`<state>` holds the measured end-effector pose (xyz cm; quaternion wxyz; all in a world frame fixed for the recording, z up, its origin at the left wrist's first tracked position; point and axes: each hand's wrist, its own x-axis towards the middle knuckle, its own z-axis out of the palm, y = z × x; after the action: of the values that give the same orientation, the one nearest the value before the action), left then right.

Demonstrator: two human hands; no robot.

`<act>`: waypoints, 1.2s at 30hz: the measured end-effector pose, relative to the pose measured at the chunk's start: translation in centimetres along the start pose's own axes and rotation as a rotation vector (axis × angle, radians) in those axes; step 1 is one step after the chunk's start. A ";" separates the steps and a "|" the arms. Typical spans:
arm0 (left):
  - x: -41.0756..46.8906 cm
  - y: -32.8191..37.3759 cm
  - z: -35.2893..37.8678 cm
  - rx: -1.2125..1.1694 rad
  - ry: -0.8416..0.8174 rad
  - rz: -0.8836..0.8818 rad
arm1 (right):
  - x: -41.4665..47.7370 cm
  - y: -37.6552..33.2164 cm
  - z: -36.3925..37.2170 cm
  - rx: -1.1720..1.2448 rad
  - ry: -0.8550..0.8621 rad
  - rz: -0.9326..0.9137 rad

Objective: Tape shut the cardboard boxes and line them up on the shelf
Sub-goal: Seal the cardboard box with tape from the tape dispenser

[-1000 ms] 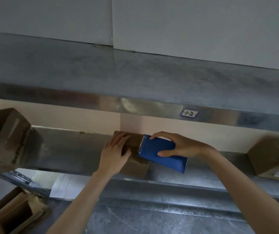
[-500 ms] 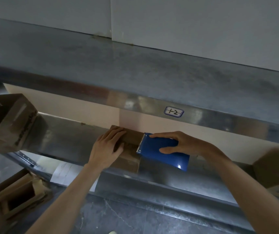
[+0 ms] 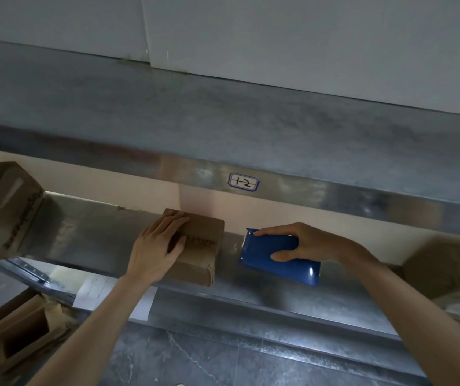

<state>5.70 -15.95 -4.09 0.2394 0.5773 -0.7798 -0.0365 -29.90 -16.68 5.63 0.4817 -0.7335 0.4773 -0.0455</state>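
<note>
Cardboard box (image 3: 203, 232): closed, on the middle shelf (image 3: 251, 291) near its front edge, under the "1-2" label (image 3: 243, 183).
Left hand (image 3: 157, 246): fingers flat and spread on the box top, pressing down.
Right hand (image 3: 306, 243): wrapped round a blue tape dispenser (image 3: 276, 263), just right of the box.
Change: half a second ago the dispenser touched the box; it has pulled clear, so the strip is probably laid.
Neighbours: open box (image 3: 5, 207) far left, another box (image 3: 446, 271) at right.

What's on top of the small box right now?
Only the left hand, resting flat on the small box. Dark print shows beside it; anything under the palm is hidden. The right hand holds the blue dispenser apart, to its right.
</note>
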 end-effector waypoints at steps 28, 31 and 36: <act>0.1 0.6 -1.0 -0.092 -0.010 -0.009 | 5.1 -2.7 8.0 -0.367 0.348 0.335; 0.3 0.4 -1.1 -0.180 -0.072 -0.038 | 4.9 -1.3 9.5 -0.242 0.404 0.371; 0.7 -0.3 -1.1 -0.367 -0.149 -0.100 | 5.1 0.0 12.3 -0.213 0.456 0.390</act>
<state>6.24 -16.44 -2.98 0.2803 0.5578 -0.7458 -0.2324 -20.65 -12.30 -2.90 0.2825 -0.6453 0.7068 -0.0655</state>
